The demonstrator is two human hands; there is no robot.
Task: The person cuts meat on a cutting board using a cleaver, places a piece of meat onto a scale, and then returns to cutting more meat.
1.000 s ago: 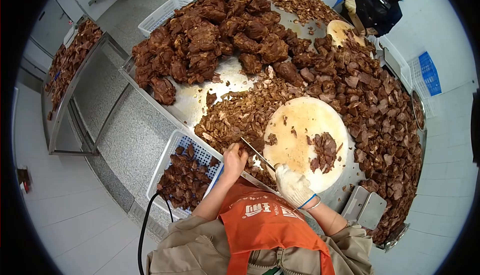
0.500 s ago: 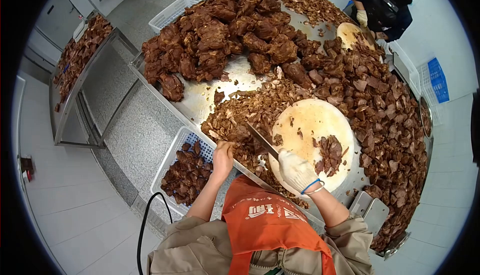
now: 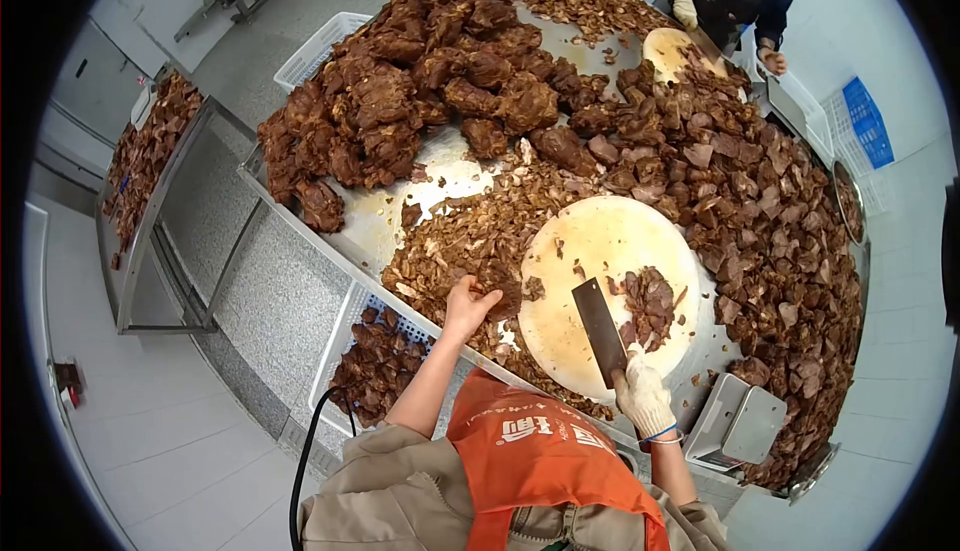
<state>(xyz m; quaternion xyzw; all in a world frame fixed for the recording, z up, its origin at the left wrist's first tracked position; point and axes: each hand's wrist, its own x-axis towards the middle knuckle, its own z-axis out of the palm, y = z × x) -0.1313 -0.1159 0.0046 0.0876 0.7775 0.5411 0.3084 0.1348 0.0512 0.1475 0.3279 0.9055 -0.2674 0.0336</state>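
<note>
My right hand (image 3: 645,396), in a white knit glove, grips a cleaver (image 3: 598,331). Its wide dark blade lies over the round cutting board (image 3: 560,326), left of a small heap of sliced brown meat (image 3: 652,303). Bare and ungloved, my left hand (image 3: 470,311) is beyond the table's near edge, left of the board. Its thumb and fingers close on a dark piece of cooked meat (image 3: 503,283), partly hidden by them. Around that hand spread many small meat scraps (image 3: 450,251).
Large meat chunks (image 3: 400,81) pile up at the back left, and cut pieces (image 3: 770,221) cover the right side. A white basket of meat (image 3: 375,366) stands below the left edge. A metal box-like device (image 3: 740,421) sits near right. Across the table, a co-worker (image 3: 725,1) stands at another board.
My left hand has moved from the table edge into the scraps, onto a meat piece. The cleaver has swung right, from the scraps at the board's left to over the board.
</note>
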